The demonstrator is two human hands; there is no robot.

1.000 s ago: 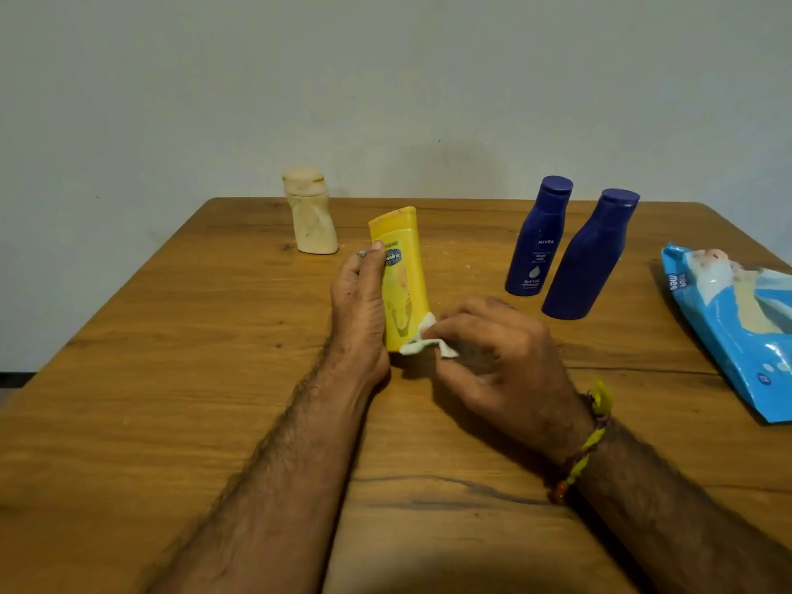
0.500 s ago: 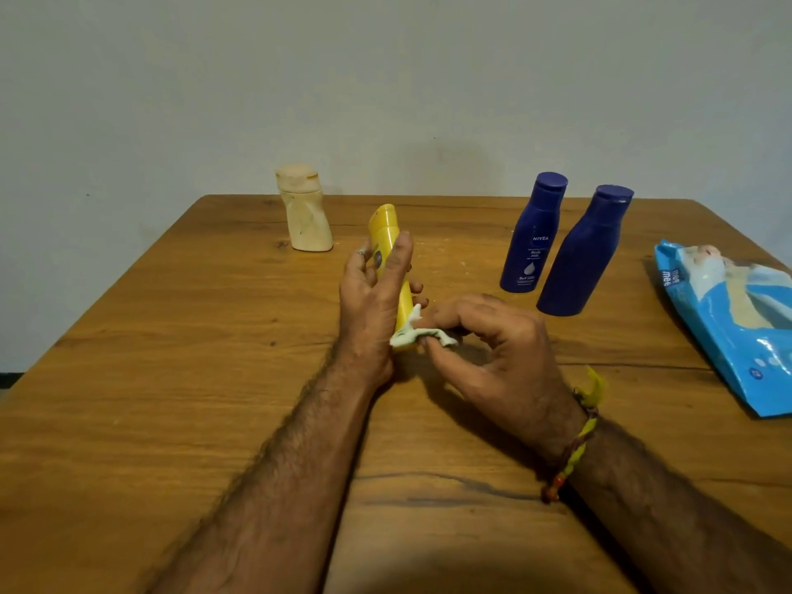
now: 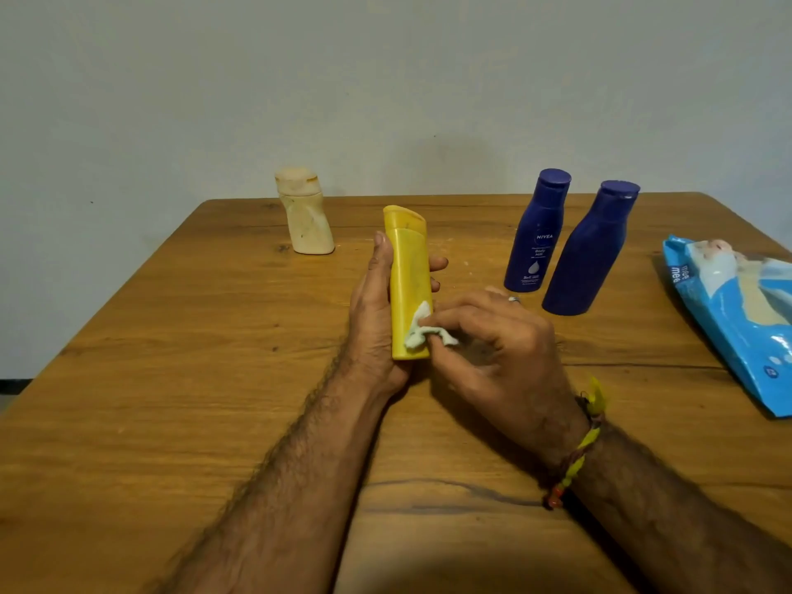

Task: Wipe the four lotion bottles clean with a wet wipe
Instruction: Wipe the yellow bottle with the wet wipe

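Note:
My left hand [image 3: 372, 310] grips a yellow lotion bottle [image 3: 408, 276] upright on the table, its plain back face toward me. My right hand [image 3: 493, 340] pinches a small crumpled wet wipe [image 3: 419, 330] and presses it against the lower part of the yellow bottle. A cream-coloured bottle [image 3: 305, 213] stands at the back left. Two dark blue bottles stand at the back right: one with a Nivea label [image 3: 535, 233] and a plain one [image 3: 589, 250] beside it.
A blue wet wipe pack [image 3: 737, 315] lies flat near the right edge of the wooden table [image 3: 171, 379]. A plain grey wall rises behind the table's far edge.
The yellow bottle has been turned in my left hand from its labelled front, through its narrow side, to its plain back. My right hand with the wipe stays at the bottle's lower end.

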